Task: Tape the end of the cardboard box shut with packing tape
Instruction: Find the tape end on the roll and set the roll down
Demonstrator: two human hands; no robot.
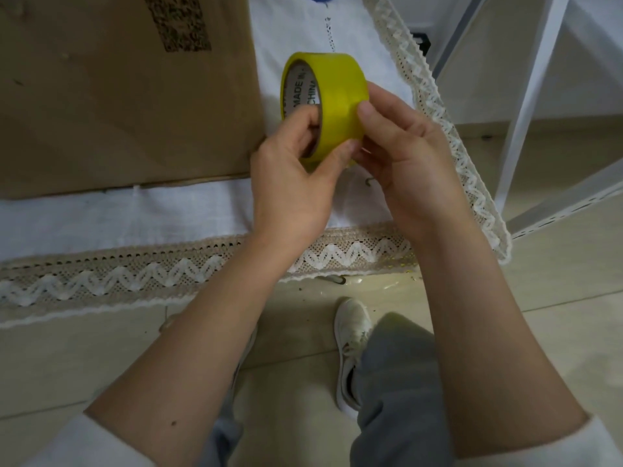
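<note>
A yellow roll of packing tape [332, 96] is held up in front of me above the table, its printed core facing left. My left hand [296, 183] grips the roll from below, with the thumb inside the core. My right hand [404, 156] rests on the roll's outer face, thumb pressed flat on the tape. The brown cardboard box [118, 106] lies flat on the table to the left of both hands, a printed code square near its top. No loose tape end is visible.
A white tablecloth [135, 214] with a lace border covers the table under the box. A white metal frame [526, 112] stands at the right. Below are the tiled floor, a white shoe [350, 335] and a grey trouser leg.
</note>
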